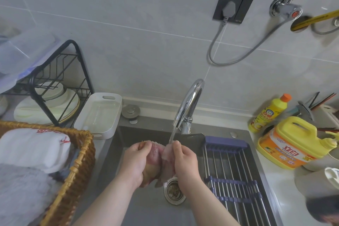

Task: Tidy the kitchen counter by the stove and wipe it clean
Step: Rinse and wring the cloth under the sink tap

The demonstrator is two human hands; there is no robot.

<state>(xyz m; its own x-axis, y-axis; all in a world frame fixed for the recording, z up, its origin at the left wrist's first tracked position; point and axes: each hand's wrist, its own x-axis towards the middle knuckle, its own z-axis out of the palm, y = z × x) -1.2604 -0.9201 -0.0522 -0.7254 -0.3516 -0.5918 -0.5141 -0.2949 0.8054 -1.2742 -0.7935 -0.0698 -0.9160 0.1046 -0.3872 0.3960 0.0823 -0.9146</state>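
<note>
Pinkish wet cloth [156, 159] bunched between both hands over the sink [128, 205], above the drain strainer [173, 191]. Left hand [136, 163] clamped on the cloth's left and lower bulk; right hand [185, 161] pinching its upper right edge, fingers closed on it. Cloth's long axis runs near-to-far, hanging down toward the drain. Water stream [172, 134] from the faucet [189, 104] lands at the cloth's far top, just beside the right hand's thumb, so the right hand is nearer the stream. Judged step: rinsing the cloth before wiping. Roll-up drying rack [233, 174] lies right of the hands; wicker basket [80, 167] left. Detergent jug [291, 143] on the right counter, farther back.
</note>
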